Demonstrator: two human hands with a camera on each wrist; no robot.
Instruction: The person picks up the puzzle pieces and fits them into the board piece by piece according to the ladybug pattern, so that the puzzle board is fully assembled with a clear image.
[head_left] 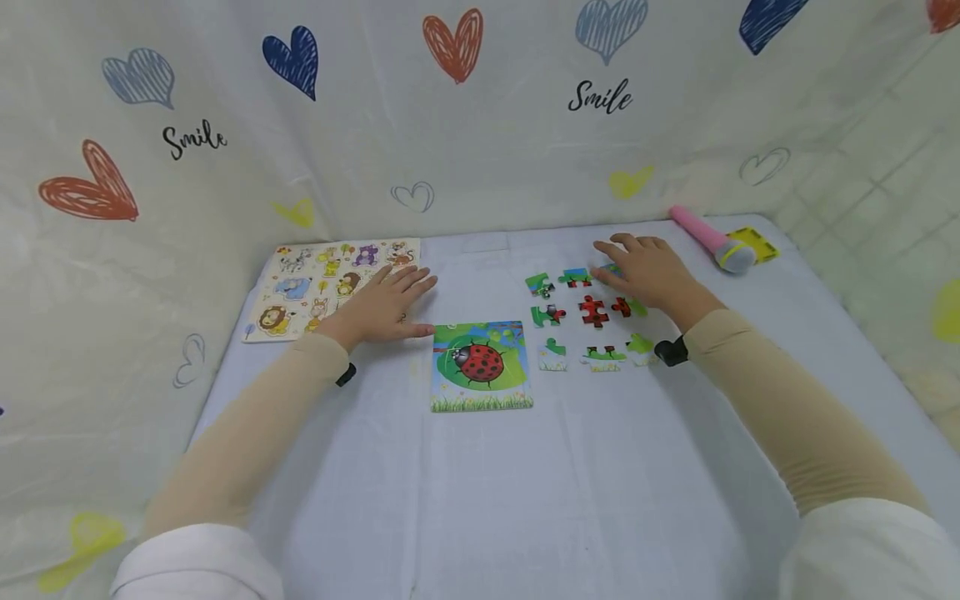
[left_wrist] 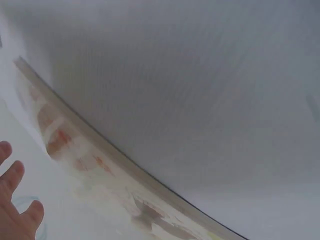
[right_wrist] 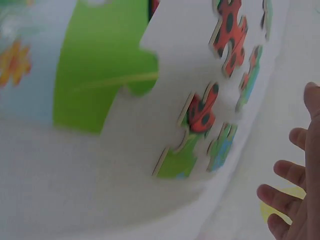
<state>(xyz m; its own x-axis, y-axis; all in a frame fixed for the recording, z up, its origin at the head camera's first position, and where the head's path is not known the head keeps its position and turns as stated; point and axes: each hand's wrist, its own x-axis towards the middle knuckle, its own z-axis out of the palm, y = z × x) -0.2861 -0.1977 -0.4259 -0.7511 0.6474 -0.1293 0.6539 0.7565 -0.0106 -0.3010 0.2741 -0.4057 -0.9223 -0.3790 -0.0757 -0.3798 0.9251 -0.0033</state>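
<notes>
A square ladybug picture board [head_left: 480, 367] lies mid-table. My left hand [head_left: 386, 308] has its fingers spread over the right edge of an animal puzzle board [head_left: 296, 288], its thumb reaching to the ladybug board's top left corner. It holds nothing. Right of the ladybug board, several loose jigsaw pieces lie apart in rough rows, among them a red center piece [head_left: 593, 312]. Over the back right pieces hovers my right hand [head_left: 648, 271], fingers loosely bent and gripping nothing, partly hiding some. In the right wrist view, a red-and-green piece [right_wrist: 200, 117] lies below its fingers [right_wrist: 290, 172].
A pink toy microphone [head_left: 708, 236] lies at the back right, beside a yellow frame-like item [head_left: 753, 244]. A white curtain [head_left: 495, 125] printed with hearts hangs directly behind the table. White cloth [head_left: 487, 500] covers the table.
</notes>
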